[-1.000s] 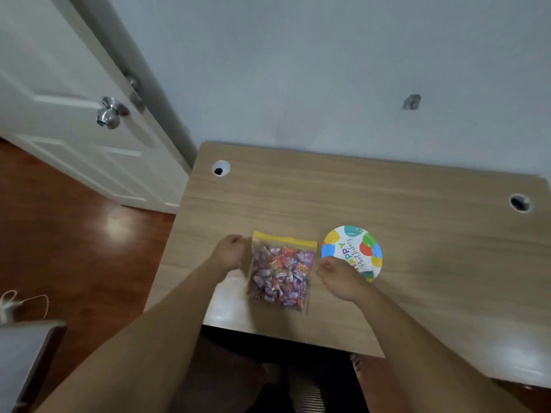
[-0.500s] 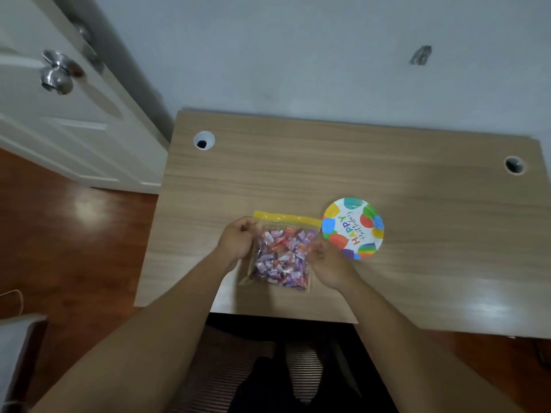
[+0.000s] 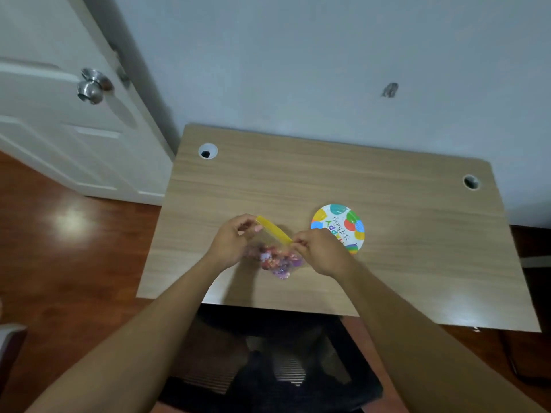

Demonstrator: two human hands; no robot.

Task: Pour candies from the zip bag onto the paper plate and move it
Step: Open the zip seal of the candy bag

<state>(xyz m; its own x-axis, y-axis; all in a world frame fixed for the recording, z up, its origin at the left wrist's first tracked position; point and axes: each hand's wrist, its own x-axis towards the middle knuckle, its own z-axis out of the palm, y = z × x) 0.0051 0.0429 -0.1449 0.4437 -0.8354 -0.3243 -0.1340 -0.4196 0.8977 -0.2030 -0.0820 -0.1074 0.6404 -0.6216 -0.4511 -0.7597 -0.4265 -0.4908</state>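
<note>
Both hands, L (image 3: pixel 229 239) & R (image 3: pixel 320 251), pinch 1 clear yellow-zip plastic candy bag (image 3: pixel 275 248) by its strip; 1 round balloon-print paper plate (image 3: pixel 343 226) beside R.

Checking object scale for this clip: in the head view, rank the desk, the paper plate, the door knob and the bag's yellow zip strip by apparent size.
1. desk
2. paper plate
3. yellow zip strip and door knob: they look alike in extent, and the strip is blurred and foreshortened, so no ranking between them.
</note>
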